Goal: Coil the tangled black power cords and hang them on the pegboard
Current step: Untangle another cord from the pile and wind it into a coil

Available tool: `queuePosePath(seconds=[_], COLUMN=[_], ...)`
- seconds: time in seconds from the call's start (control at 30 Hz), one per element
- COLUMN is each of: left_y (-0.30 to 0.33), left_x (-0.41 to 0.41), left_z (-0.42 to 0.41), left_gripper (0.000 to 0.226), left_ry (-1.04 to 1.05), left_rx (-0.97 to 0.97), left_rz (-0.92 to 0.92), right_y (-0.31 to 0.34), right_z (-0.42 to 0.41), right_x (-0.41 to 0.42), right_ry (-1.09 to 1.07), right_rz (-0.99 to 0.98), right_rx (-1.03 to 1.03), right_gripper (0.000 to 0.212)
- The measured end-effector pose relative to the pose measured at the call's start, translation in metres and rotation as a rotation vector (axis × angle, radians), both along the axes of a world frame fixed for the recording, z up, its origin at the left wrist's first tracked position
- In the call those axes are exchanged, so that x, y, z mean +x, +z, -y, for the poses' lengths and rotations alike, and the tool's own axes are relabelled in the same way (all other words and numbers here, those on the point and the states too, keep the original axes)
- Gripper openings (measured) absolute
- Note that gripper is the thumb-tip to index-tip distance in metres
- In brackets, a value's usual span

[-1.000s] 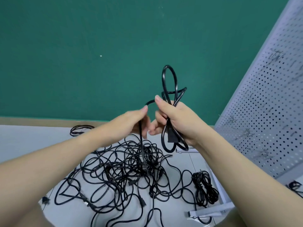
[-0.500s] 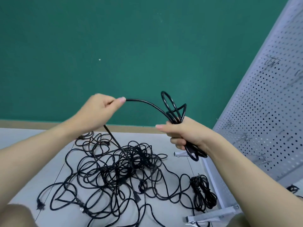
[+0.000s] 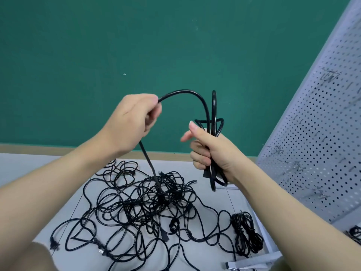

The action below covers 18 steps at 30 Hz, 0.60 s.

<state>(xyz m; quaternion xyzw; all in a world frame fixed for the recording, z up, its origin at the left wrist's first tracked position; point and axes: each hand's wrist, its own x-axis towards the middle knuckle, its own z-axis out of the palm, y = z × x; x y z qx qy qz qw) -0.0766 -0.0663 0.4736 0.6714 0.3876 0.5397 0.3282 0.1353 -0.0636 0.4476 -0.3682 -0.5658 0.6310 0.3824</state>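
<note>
My right hand (image 3: 212,153) grips a partly wound coil of black power cord (image 3: 214,114), its loops sticking up above the fist and hanging below it. From the coil the cord arcs left over to my left hand (image 3: 132,120), which pinches it, then drops down into the tangled pile of black cords (image 3: 148,204) on the grey floor. The white pegboard (image 3: 320,133) leans at the right, with bare metal hooks (image 3: 277,149) sticking out.
A bundled black cord (image 3: 246,231) lies on the floor by the pegboard's white base frame (image 3: 254,263). Another bundle (image 3: 354,232) shows at the right edge. A green wall stands behind. Loose plugs (image 3: 53,245) trail at the pile's left.
My left hand has come back toward the right hand, raising the cord into a tall arch. My right hand turned the coil upright. The view shifted slightly.
</note>
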Motion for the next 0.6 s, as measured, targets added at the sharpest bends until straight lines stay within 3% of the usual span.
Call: queuePosePath(seconds=[0.1, 0.23, 0.3, 0.33, 0.47, 0.6], left_y=[-0.004, -0.024, -0.034, -0.037, -0.046, -0.045], left_x=[0.014, 0.024, 0.029, 0.03, 0.032, 0.027], left_z=[0.006, 0.013, 0.017, 0.019, 0.02, 0.013], left_gripper=[0.032, 0.041, 0.05, 0.057, 0.076, 0.075], left_ry=[-0.151, -0.362, -0.448, -0.455, -0.389, -0.214], left_rx=[-0.181, -0.319, -0.421, -0.463, -0.46, -0.429], left_rz=[0.031, -0.141, -0.213, -0.254, -0.397, -0.306], right_y=[0.0, 0.005, 0.006, 0.007, 0.007, 0.009], right_z=[0.002, 0.003, 0.002, 0.002, -0.004, -0.007], right_x=[-0.01, -0.015, -0.015, -0.015, -0.01, -0.007], right_ry=[-0.041, -0.101, -0.122, -0.134, -0.174, -0.139], right_rz=[-0.095, -0.179, -0.125, -0.098, -0.067, -0.017], right_rx=[0.027, 0.08, 0.147, 0.174, 0.169, 0.184], right_gripper=[0.043, 0.053, 0.036, 0.025, 0.032, 0.021])
